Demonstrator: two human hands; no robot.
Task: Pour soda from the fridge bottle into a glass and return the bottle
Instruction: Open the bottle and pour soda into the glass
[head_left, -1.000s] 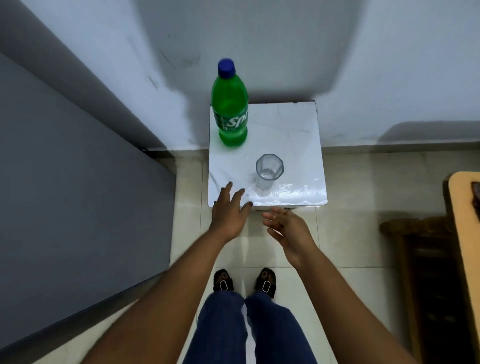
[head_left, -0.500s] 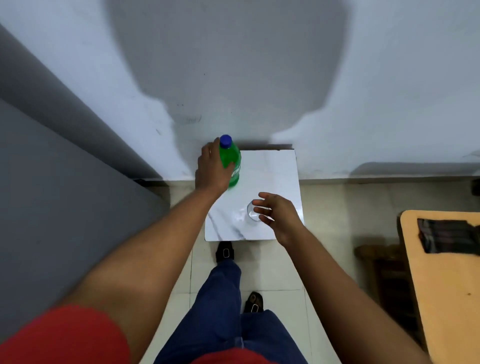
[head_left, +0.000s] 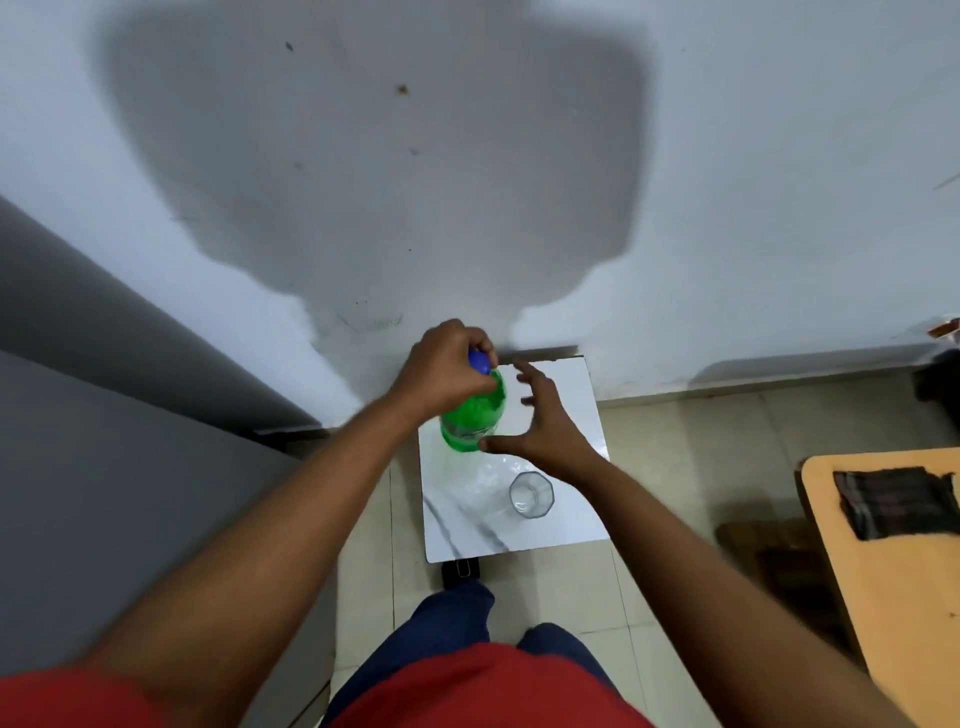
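Observation:
A green soda bottle (head_left: 472, 421) with a blue cap (head_left: 479, 362) stands on the far left part of a small white marble-look table (head_left: 561, 525). My left hand (head_left: 441, 371) is closed around the bottle's neck and cap from above. My right hand (head_left: 540, 421) hovers just right of the bottle with fingers spread, its thumb at the bottle's lower side. An empty clear faceted glass (head_left: 531, 495) stands upright on the table's near right part, apart from both hands.
A grey fridge side (head_left: 130, 415) fills the left. A pale wall (head_left: 467, 156) rises behind the table. An orange-topped table (head_left: 893, 597) with a dark cloth (head_left: 893, 501) stands at the right, with a dark wooden stool (head_left: 769, 545) beside it. Tiled floor lies below.
My left hand slid from the bottle's side up onto its neck and cap. My right hand left the glass and moved up beside the bottle. The view lifted higher.

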